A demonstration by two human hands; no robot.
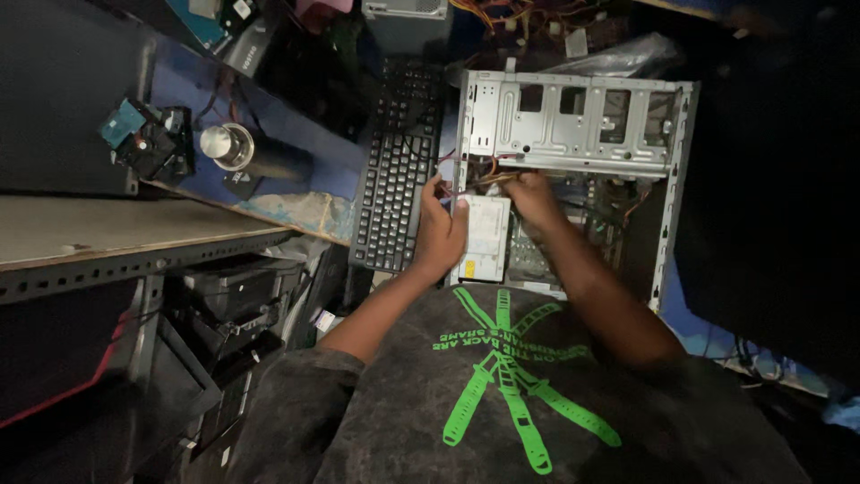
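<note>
I am working inside the open computer case [667, 170], where the power supply unit [485, 235] is sitting at its near edge with loose wires [488, 170] not yet tidied. My left hand [441, 231] is gripping the unit's left side, fingers curled on it. My right hand [535, 199] is reaching in, fingers pinching the wires.

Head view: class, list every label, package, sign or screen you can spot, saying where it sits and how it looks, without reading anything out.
Power supply label: pale rectangular sticker inside the open computer case, between left hand and right hand.
Shirt print: green crossed straps on dark grey, bottom centre.
No screens or packages are clearly visible.
</note>
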